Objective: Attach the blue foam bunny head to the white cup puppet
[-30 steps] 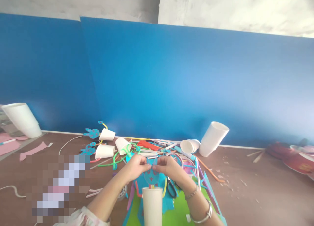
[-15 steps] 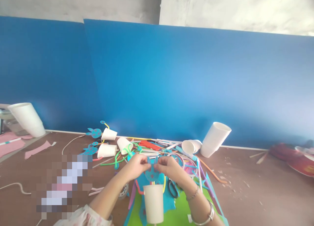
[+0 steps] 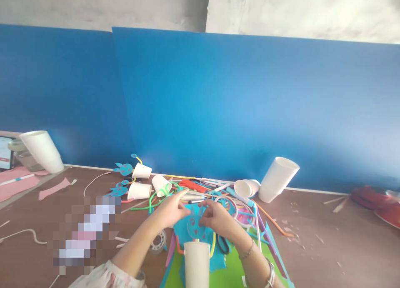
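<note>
Backdrop: blue board (image 3: 218,105) behind a brown wooden desk (image 3: 312,238)
Left hand (image 3: 170,211): open, fingers spread, just beside the disc
Right hand (image 3: 217,217): curled, fingertips at the disc, grip unclear
Piece: round teal foam disc with red dots (image 3: 195,227), over a teal foam sheet (image 3: 181,227), just behind an upright white paper cup (image 3: 196,265)

Between left hand (image 3: 170,211) and right hand (image 3: 217,217): round teal cutout (image 3: 196,226), matt sheet, foam or card unclear. Nearer the body than the hands: white paper cup (image 3: 196,265), smooth, matt; bright green craft sheet (image 3: 175,267), matt, flat; black plastic scissor handles (image 3: 223,244), faint sheen. Right wrist: silver metal bangle (image 3: 270,275), glossy. Past the hands: fuzzy green chenille stem (image 3: 153,202); brown surface (image 3: 312,238), smooth, dull, wood-like.
</note>
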`<state>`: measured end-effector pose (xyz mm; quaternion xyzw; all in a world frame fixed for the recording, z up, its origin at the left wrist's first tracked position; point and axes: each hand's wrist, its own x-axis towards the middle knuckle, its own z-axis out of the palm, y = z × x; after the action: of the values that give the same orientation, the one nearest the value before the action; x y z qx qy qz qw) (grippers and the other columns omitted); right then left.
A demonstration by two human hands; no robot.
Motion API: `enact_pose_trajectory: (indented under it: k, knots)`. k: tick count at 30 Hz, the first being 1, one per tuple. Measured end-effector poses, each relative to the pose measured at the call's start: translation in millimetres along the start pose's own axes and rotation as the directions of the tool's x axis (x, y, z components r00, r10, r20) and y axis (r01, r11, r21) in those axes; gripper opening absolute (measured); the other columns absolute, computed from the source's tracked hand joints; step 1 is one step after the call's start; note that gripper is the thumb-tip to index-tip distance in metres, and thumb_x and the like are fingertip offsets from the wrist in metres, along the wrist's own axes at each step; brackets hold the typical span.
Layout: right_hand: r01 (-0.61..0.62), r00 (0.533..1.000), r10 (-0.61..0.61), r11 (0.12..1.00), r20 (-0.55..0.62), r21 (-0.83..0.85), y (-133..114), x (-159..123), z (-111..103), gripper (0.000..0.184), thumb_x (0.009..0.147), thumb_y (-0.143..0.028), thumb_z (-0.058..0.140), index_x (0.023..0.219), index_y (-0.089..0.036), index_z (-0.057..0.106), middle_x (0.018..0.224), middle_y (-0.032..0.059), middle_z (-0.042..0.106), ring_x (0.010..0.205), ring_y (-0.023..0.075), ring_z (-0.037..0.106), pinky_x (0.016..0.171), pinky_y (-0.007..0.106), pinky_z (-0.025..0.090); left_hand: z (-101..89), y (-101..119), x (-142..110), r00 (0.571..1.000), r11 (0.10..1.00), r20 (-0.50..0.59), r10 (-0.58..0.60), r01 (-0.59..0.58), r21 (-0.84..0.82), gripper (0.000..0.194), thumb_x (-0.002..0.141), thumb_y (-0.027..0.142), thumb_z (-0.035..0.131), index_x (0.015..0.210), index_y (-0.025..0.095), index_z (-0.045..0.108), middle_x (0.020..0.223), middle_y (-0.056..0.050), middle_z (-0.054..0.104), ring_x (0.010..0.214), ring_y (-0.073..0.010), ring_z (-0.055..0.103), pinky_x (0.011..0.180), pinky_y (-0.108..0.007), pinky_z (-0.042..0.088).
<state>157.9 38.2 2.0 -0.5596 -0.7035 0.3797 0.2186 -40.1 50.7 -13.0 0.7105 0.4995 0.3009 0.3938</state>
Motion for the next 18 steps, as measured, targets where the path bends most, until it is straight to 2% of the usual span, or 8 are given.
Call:
enact_pose_trajectory:
  k: [2, 3, 5, 7, 10, 12, 15, 18]
  knots:
    - [-0.012, 1.000, 0.012, 1.000, -0.004, -0.018, 1, -1, 1, 0.057, 0.065, -0.013, 0.058, 0.122, -0.009, 0.050, 0.072, 0.0029, 0.067, 0.063, 0.0135, 0.058, 0.055, 0.022, 0.039, -13.6, -2, 0, 0.996, 0.994, -0.091, -0.009, 0.019, 0.111, 0.060, 0.076, 0.034, 0.055, 0.133, 0.016, 0.047, 0.096, -0.007, 0.066, 0.077, -0.0158, 0.059, 0.064, -0.022, 0.039]
    - [-0.021, 1.000, 0.021, 0.999, -0.006, -0.034, 1, -1, 1, 0.057, 0.068, -0.016, 0.058, 0.124, -0.008, 0.049, 0.073, 0.0041, 0.067, 0.064, 0.0144, 0.059, 0.057, 0.022, 0.040, -20.9, -3, 0, 0.993, 0.988, -0.120, -0.007, 0.025, 0.151, 0.049, 0.078, 0.035, 0.053, 0.122, 0.014, 0.057, 0.095, -0.007, 0.065, 0.078, -0.0164, 0.059, 0.064, -0.022, 0.037]
    - [-0.035, 0.999, 0.031, 0.994, -0.038, -0.101, 1, -1, -1, 0.051, 0.074, -0.021, 0.055, 0.123, -0.007, 0.051, 0.074, 0.0063, 0.067, 0.066, 0.0156, 0.061, 0.059, 0.024, 0.042, -34.6, -4, -1, 0.988, 0.975, -0.152, -0.008, 0.041, 0.219, 0.038, 0.082, 0.040, 0.045, 0.090, 0.012, 0.069, 0.072, -0.006, 0.061, 0.068, -0.0165, 0.054, 0.060, -0.024, 0.032]
    - [-0.037, 0.995, 0.021, 0.984, -0.095, -0.174, 2, -1, -4, 0.044, 0.078, -0.021, 0.051, 0.119, -0.007, 0.056, 0.074, 0.0071, 0.067, 0.064, 0.0157, 0.061, 0.060, 0.024, 0.041, -45.0, -5, -3, 0.986, 0.960, -0.166, -0.025, 0.070, 0.270, 0.044, 0.085, 0.044, 0.039, 0.070, 0.013, 0.066, 0.053, -0.003, 0.047, 0.055, -0.0152, 0.046, 0.055, -0.025, 0.025]
    - [-0.013, 0.988, -0.025, 0.971, -0.155, -0.240, 3, -1, -13, 0.039, 0.080, -0.021, 0.048, 0.115, -0.010, 0.060, 0.071, 0.0058, 0.066, 0.063, 0.0151, 0.059, 0.059, 0.025, 0.040, -52.9, -7, -5, 0.985, 0.944, -0.170, -0.015, 0.070, 0.321, 0.030, 0.083, 0.034, 0.044, 0.070, 0.015, 0.062, 0.059, -0.001, 0.049, 0.058, -0.0131, 0.045, 0.056, -0.024, 0.023]
    - [0.000, 0.988, -0.035, 0.973, -0.150, -0.230, 2, -4, -21, 0.037, 0.081, -0.021, 0.046, 0.114, -0.011, 0.061, 0.075, 0.0060, 0.067, 0.063, 0.0148, 0.059, 0.060, 0.025, 0.041, -54.2, -7, -6, 0.987, 0.933, -0.159, -0.007, 0.064, 0.355, 0.024, 0.081, 0.029, 0.044, 0.067, 0.015, 0.057, 0.063, -0.001, 0.050, 0.061, -0.0121, 0.044, 0.057, -0.024, 0.022]
    - [-0.023, 0.992, -0.015, 0.956, -0.126, -0.294, -2, -12, -32, 0.033, 0.080, -0.018, 0.044, 0.106, -0.013, 0.064, 0.083, 0.0074, 0.068, 0.071, 0.0165, 0.061, 0.065, 0.027, 0.042, -52.2, -7, -8, 0.990, 0.909, -0.134, -0.040, 0.091, 0.406, 0.037, 0.084, 0.035, 0.039, 0.053, 0.016, 0.042, 0.051, 0.000, 0.038, 0.051, -0.0114, 0.035, 0.055, -0.026, 0.017]
    - [-0.105, 0.990, 0.028, 0.804, -0.140, -0.585, -7, -21, -38, 0.027, 0.077, -0.019, 0.049, 0.096, -0.017, 0.068, 0.093, 0.0093, 0.067, 0.089, 0.0236, 0.061, 0.075, 0.032, 0.040, -46.6, -5, -9, 0.994, 0.897, -0.091, -0.056, 0.090, 0.434, 0.037, 0.081, 0.039, 0.043, 0.052, 0.016, 0.041, 0.050, -0.001, 0.038, 0.050, -0.0116, 0.035, 0.054, -0.026, 0.017]
